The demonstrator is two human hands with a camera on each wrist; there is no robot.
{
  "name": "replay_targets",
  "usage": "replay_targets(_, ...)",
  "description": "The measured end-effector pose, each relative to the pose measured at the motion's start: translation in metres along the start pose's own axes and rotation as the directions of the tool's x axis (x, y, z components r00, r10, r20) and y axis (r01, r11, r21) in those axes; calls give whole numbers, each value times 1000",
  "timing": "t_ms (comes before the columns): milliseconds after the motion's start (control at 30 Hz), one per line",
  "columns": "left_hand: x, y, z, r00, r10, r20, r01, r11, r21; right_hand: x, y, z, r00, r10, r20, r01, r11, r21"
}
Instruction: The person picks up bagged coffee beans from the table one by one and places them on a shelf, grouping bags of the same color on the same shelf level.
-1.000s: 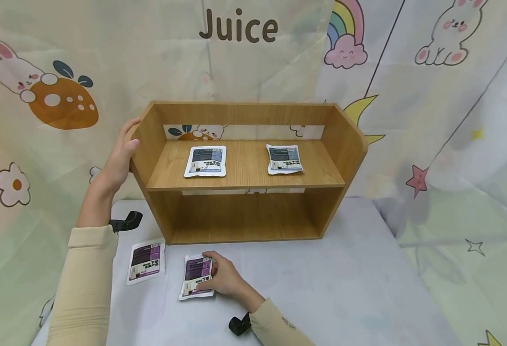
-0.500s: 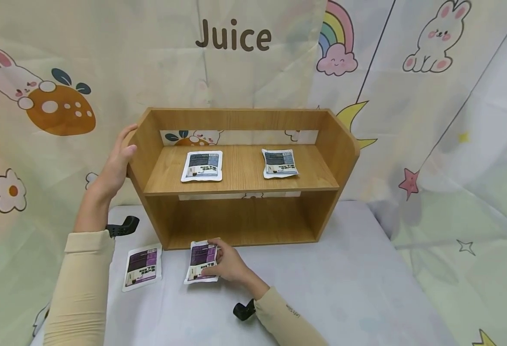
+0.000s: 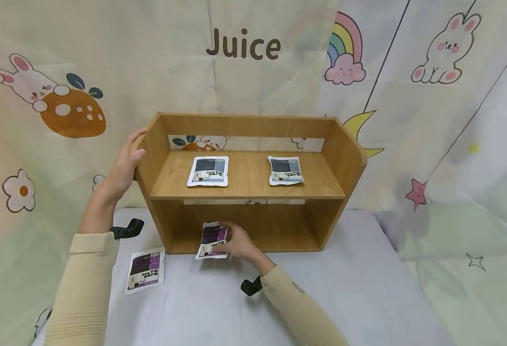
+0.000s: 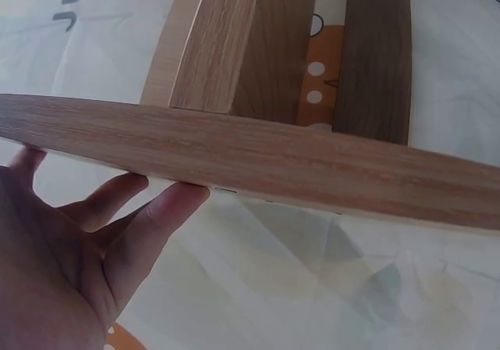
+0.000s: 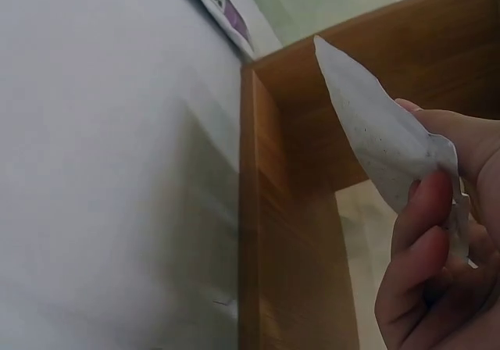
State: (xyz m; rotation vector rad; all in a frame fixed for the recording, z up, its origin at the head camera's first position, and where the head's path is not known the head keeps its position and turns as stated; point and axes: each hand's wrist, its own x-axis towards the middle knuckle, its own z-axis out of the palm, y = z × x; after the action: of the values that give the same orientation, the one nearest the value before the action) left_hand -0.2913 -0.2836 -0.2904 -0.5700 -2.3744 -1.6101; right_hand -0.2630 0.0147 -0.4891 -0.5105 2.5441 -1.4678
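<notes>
Right grip pinching purple packet, lower opening of shelf | left grip loose, touching shelf's left side | second packet on desk, front-left of shelf

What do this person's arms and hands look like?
The left hand and right hand wear no gloves. The left sleeve is beige with a banded cuff; the right sleeve, also beige, carries dark lettering too small to read. Black pieces show at both wrists: a left wrist piece and right wrist piece.

White table — wooden shelf, purple-labelled pouch
</notes>
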Motion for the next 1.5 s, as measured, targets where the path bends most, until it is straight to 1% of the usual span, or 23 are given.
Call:
replay_targets(100,-7,-3,3,1000,-17,9,17,1000,12,2,3,2,1000,17,4,-17,998,-53)
replay_targets(167,-11,-5,4,1000,-18,9,18,1000,10,4,4,4,999,33,2,-32,997,-65)
replay_targets(267,-15,-7,4,1000,-11,5,11,1000,6,9,6,7,999,54,8,-54,998,-44)
replay_targets(333,-16,-7,4,1000,-7,-1,7,1000,1,13,6,8,998,57,19,-57,998,-8)
replay_targets(500,-12,-5,3,1000,15,-4,-15,1000,-13,27,10,6,996,65,56,-70,992,102)
replay_targets(667,-5,-4,3,1000,28,-5,-28,1000,-12,41,15,2,995,77,70,-87,984,154)
replay_targets(733,-1,-4,4,1000,28,-1,-28,1000,-12,44,17,0,995,76,59,-85,984,157)
replay_targets(833,0,-7,7,1000,20,6,-20,1000,-13,51,28,4,997,64,41,-70,986,149)
replay_targets(967,-2,-8,6,1000,10,2,-10,1000,-13,61,38,10,995,78,56,-85,987,136)
replay_targets(1067,-2,-8,5,1000,17,3,-17,1000,-13,63,36,9,992,97,85,-109,983,148)
replay_targets(1233,-5,-6,3,1000,25,8,-25,1000,-10,61,30,6,989,106,104,-123,978,168)
replay_targets(1367,-4,-4,2,999,41,-10,-41,999,-3,66,35,10,994,83,75,-93,983,157)
replay_targets(1467,-6,-4,1,999,38,-1,-38,999,5,71,48,18,996,75,50,-81,988,132)
replay_targets(1500,-7,-4,1,999,34,4,-34,999,9,72,53,21,996,78,49,-84,987,140)
